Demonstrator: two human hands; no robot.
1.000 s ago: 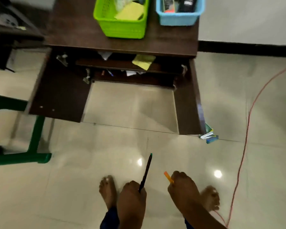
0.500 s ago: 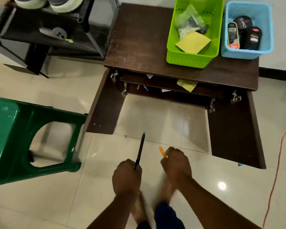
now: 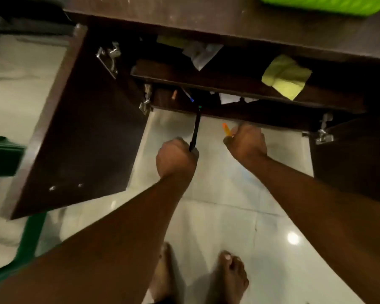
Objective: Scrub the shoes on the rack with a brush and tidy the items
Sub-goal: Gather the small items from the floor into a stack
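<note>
Dark brown cabinet (image 3: 239,20) fills the top of the frame, both doors swung open: left door (image 3: 81,137) spreads across the left centre, right door (image 3: 355,159) at the right edge. Pale glossy tiled floor (image 3: 224,216) occupies the lower half, with a bright light reflection at lower right. Green plastic stool (image 3: 2,156), blurred, at the left edge, one leg running down the lower left. Lime green basket (image 3: 325,3) sits on the cabinet top, upper right, only its bottom edge in view.

Two bare forearms reach up from the bottom of the frame; two bare feet on the tiles at bottom centre.

Left hand (image 3: 176,157), centre frame, fisted around a black pen (image 3: 195,130); pen stands near upright, its green-tipped end reaching the front edge of the lower shelf. Right hand (image 3: 246,141), just right of it, curled around an orange pen (image 3: 226,129), only the short tip poking out above the knuckles. Hands are apart.

Inside the cabinet: yellow cloth (image 3: 285,76) draped over the upper shelf edge at right; crumpled white paper (image 3: 203,54) at upper centre; small stationery bits on the lower shelf, too blurred to name.

No shoes or rack in view.
</note>
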